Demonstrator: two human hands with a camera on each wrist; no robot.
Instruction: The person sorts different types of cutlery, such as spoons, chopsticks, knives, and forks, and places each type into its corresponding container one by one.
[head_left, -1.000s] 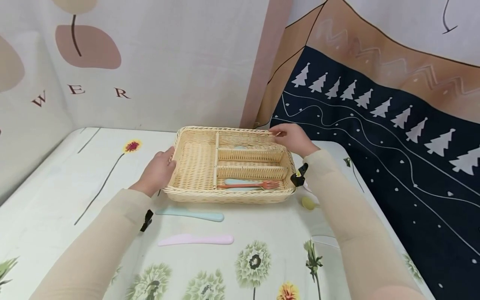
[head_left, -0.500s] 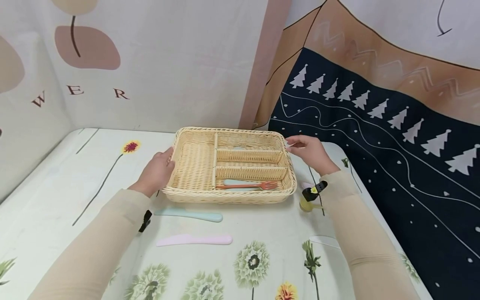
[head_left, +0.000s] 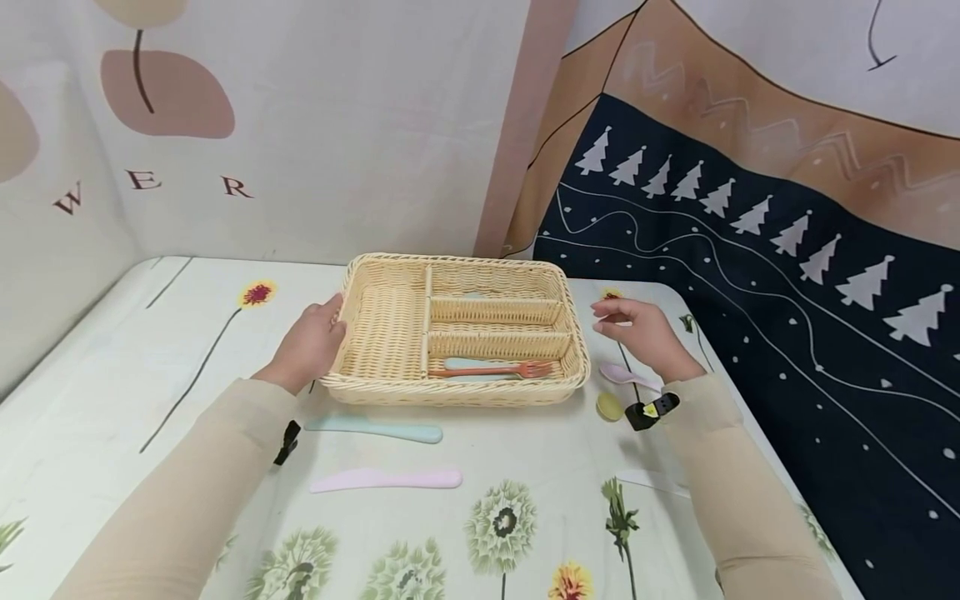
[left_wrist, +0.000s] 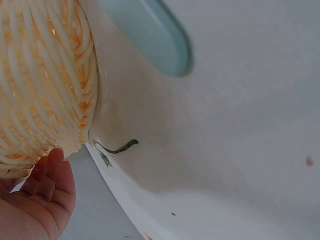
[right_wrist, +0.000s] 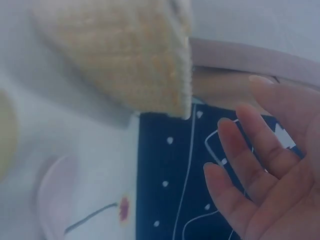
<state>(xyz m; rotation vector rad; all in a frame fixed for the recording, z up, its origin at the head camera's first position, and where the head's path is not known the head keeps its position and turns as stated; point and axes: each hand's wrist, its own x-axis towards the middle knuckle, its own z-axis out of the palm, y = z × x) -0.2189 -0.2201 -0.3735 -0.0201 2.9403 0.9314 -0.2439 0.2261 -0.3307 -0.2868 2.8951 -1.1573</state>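
Note:
A pale wicker basket [head_left: 382, 321] with divided compartments sits mid-table. My left hand [head_left: 303, 346] holds its left side; in the left wrist view the bent fingers [left_wrist: 47, 182] lie against the woven rim. An orange fork [head_left: 536, 369] rests over light blue cutlery [head_left: 461, 363] in the front right compartment. Another light blue bit shows in the back compartment, mostly hidden by a divider. Off the basket's right side, my right hand [head_left: 647, 335] is in the air with nothing in it; its fingers [right_wrist: 232, 137] are loosely spread and apart from the wicker.
In front of the basket lie a light blue knife [head_left: 378, 429] and a pink knife [head_left: 390, 479]. To the right are a pink spoon [head_left: 618, 373], a yellow spoon [head_left: 610, 407] and a white utensil [head_left: 651, 481] partly under the right sleeve. Curtains [head_left: 360, 125] stand behind the table.
My right hand has left the basket's back right corner and moved right and toward me, uncovering the pink spoon. The left hand stays on the basket, which keeps its place.

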